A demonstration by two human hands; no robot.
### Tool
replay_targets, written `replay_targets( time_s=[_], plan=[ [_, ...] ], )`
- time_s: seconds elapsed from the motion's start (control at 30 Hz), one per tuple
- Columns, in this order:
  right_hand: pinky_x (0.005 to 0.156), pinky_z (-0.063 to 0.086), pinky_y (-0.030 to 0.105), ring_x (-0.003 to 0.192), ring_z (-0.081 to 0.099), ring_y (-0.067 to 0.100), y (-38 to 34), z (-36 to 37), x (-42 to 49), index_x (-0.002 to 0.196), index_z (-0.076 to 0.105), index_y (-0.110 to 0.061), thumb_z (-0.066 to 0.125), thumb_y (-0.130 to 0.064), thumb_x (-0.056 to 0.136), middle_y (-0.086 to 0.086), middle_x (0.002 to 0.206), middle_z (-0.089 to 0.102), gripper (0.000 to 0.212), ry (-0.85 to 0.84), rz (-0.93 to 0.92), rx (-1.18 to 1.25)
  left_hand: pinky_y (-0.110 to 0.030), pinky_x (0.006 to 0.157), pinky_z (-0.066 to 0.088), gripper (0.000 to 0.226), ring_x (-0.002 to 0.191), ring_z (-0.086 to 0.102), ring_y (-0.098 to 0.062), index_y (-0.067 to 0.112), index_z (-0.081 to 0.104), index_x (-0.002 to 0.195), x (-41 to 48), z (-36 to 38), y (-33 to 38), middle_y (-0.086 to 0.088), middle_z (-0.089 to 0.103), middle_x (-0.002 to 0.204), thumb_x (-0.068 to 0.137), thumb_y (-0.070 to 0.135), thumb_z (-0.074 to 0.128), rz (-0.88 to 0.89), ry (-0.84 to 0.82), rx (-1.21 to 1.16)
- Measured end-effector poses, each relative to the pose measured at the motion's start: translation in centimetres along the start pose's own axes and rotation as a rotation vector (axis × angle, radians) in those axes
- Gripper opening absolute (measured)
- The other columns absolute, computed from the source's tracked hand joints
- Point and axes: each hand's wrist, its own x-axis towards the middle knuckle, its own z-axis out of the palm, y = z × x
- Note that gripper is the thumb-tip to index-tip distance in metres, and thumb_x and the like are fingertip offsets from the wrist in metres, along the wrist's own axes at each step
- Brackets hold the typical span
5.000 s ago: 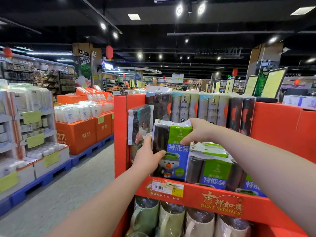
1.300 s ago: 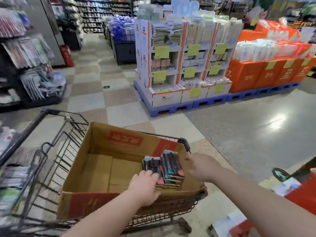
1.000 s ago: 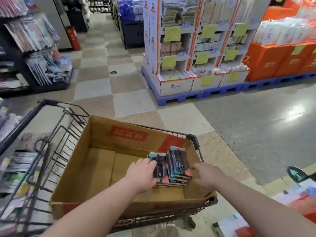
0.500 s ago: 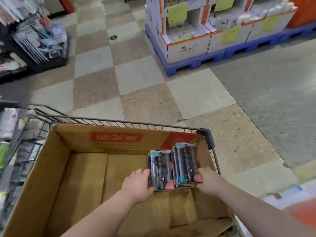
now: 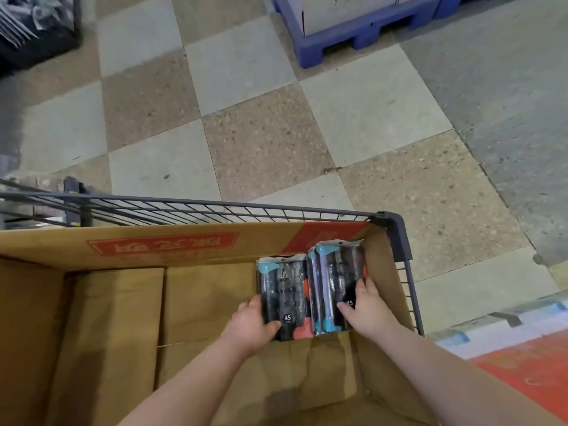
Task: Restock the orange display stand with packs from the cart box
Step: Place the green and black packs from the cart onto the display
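Left fingers (image 5: pixel 254 303) curled round the near-left edge of the left pack (image 5: pixel 284 290), thumb lying over its face by the "45" mark: a firm grip there. Right fingers (image 5: pixel 367 283) wrapped the outer side of the right pack (image 5: pixel 335 278), thumb stretched across the dark wrapper, so that one was gripped too. The left hand (image 5: pixel 250 322) and the right hand (image 5: pixel 368 309) both reached down into the cardboard box (image 5: pixel 123 318), bare forearms coming in over its near wall.

The two packs, dark with teal tabs and a red patch, sat side by side and touching in the far-right corner of the box, the right one against the box's right wall. More packs seemed to lie under them, though how many could not be told. The box's brown floor flaps showed to the left of the packs; its far wall carried a red printed label.

Around the box ran the grey wire cart (image 5: pixel 215 206). Beyond the box lay a checkered tile floor (image 5: pixel 264 149), beige and pale grey, meeting a grey speckled floor (image 5: pixel 507 103) off to the far right. A blue pallet (image 5: pixel 347 41) with a white carton (image 5: pixel 347 10) stood well beyond the box, a dark rack (image 5: pixel 37 35) far left. Near the box's right side showed an orange surface (image 5: pixel 522 373).
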Motion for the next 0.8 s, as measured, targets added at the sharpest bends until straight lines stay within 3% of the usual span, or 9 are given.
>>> replay_targets(
  time_s=[0.17, 0.3, 0.37, 0.43, 0.5, 0.6, 0.7, 0.8],
  plan=[
    [0.116, 0.022, 0.033, 0.148, 0.011, 0.022, 0.8, 1.3, -0.3, 0.154, 0.008, -0.018, 0.059, -0.038, 0.092, 0.001, 0.161, -0.012, 0.082, 0.030, -0.048, 0.139, -0.035, 0.104, 0.043, 0.053, 0.121, 0.054, -0.028, 0.015, 0.040, 0.138, 2.4, 1.4, 0.5, -0.011, 0.055, 0.134, 0.091, 0.028, 0.061, -0.093, -0.020, -0.318],
    [0.116, 0.022, 0.030, 0.145, 0.021, 0.018, 1.3, 1.3, -0.5, 0.150, 0.026, -0.020, 0.063, -0.031, 0.090, -0.003, 0.160, 0.004, 0.071, 0.065, -0.076, 0.228, -0.028, 0.092, 0.041, 0.048, 0.118, 0.054, -0.029, 0.009, 0.043, 0.135, 3.8, 1.7, 1.2, -0.011, 0.057, 0.131, 0.092, 0.021, 0.062, -0.206, 0.023, -0.597],
    [0.114, 0.034, 0.035, 0.139, 0.032, 0.020, 1.3, 1.4, -0.4, 0.143, 0.038, -0.021, 0.066, -0.028, 0.088, -0.002, 0.153, 0.016, 0.062, 0.053, -0.090, 0.279, -0.033, 0.096, 0.045, 0.049, 0.114, 0.056, -0.031, 0.009, 0.047, 0.131, 4.4, 2.0, 1.4, -0.012, 0.057, 0.129, 0.087, 0.021, 0.067, -0.258, 0.042, -0.687],
    [0.100, 0.049, 0.038, 0.125, 0.043, 0.018, 1.2, 1.7, -0.4, 0.134, 0.044, -0.024, 0.070, -0.023, 0.085, -0.002, 0.143, 0.025, 0.055, 0.045, -0.068, 0.396, -0.040, 0.097, 0.049, 0.054, 0.110, 0.058, -0.032, 0.008, 0.050, 0.127, 4.8, 2.4, 1.4, -0.013, 0.058, 0.125, 0.082, 0.024, 0.073, -0.303, 0.048, -0.716],
    [0.093, 0.051, 0.029, 0.121, 0.046, 0.019, 0.9, 2.2, -0.3, 0.139, 0.036, -0.023, 0.073, -0.018, 0.082, 0.000, 0.142, 0.027, 0.068, 0.083, 0.011, 0.493, -0.041, 0.094, 0.050, 0.051, 0.105, 0.059, -0.031, 0.007, 0.050, 0.123, 4.9, 2.8, 1.5, -0.012, 0.058, 0.121, 0.080, 0.021, 0.074, -0.315, 0.047, -0.733],
    [0.092, 0.053, 0.039, 0.131, 0.042, 0.029, 0.9, 3.2, 0.2, 0.150, 0.018, -0.018, 0.080, -0.017, 0.075, 0.007, 0.145, 0.031, 0.098, 0.083, 0.171, 0.626, -0.037, 0.091, 0.048, 0.042, 0.100, 0.057, -0.027, 0.010, 0.046, 0.115, 4.5, 3.5, 1.8, -0.008, 0.059, 0.112, 0.082, 0.011, 0.072, -0.275, 0.045, -0.762],
    [0.080, 0.059, 0.046, 0.109, 0.062, 0.030, 1.6, 4.1, 0.9, 0.134, 0.040, -0.012, 0.083, -0.016, 0.070, 0.012, 0.129, 0.055, 0.077, -0.011, 0.245, 0.799, -0.035, 0.090, 0.047, 0.038, 0.098, 0.056, -0.025, 0.012, 0.043, 0.112, 4.1, 3.9, 2.0, -0.007, 0.058, 0.111, 0.085, 0.010, 0.069, -0.242, 0.037, -0.746],
    [0.069, 0.059, 0.036, 0.090, 0.068, 0.026, 1.7, 4.1, 0.8, 0.119, 0.051, -0.007, 0.081, -0.008, 0.072, 0.011, 0.109, 0.065, 0.055, -0.067, 0.265, 0.898, -0.032, 0.079, 0.046, 0.032, 0.091, 0.057, -0.024, 0.014, 0.045, 0.107, 3.1, 3.5, 1.5, -0.007, 0.059, 0.104, 0.084, 0.010, 0.068, -0.240, 0.060, -0.689]
  ],
)
